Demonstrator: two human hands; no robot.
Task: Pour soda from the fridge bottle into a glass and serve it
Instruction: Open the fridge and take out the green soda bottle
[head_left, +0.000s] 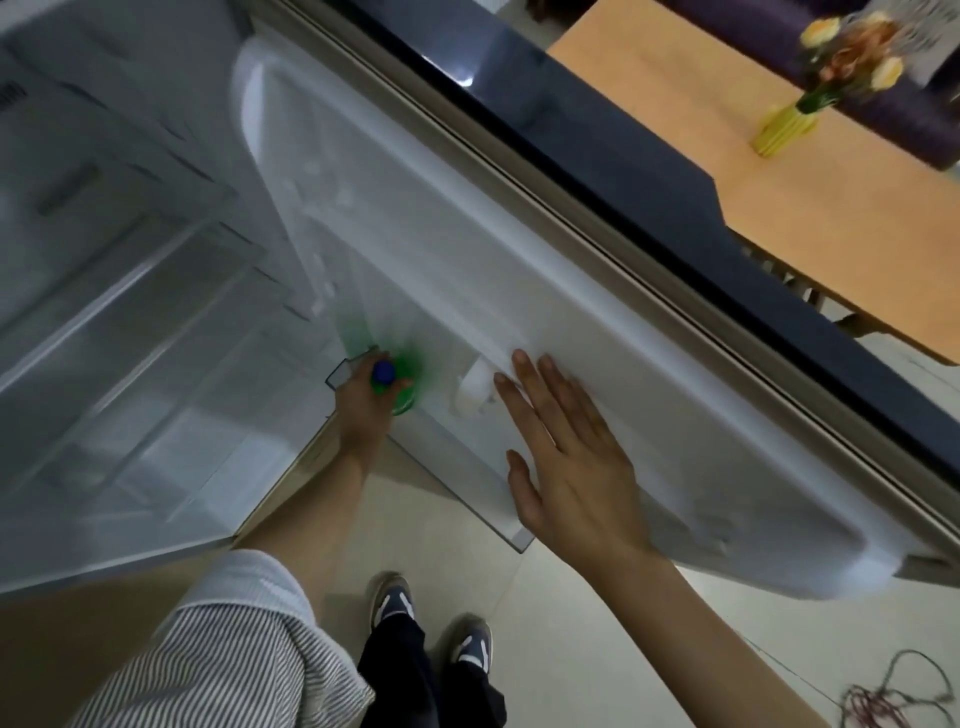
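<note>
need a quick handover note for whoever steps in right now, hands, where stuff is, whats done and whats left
Left hand: closed around the neck of the green soda bottle, blue cap on, bottle standing in the lower fridge door shelf.
Right hand: open, flat against the inner side of the open fridge door, holding nothing.
Done: fridge opened, bottle gripped.
Left: lift the bottle out, close the door, uncap, pour into a glass, serve. No glass is in view; the wooden table beyond the door holds a yellow vase of flowers.

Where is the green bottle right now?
In the head view, the green bottle stands in the open fridge door's lower shelf, left of centre, gripped by the left hand; the right hand rests flat nearby.
</note>
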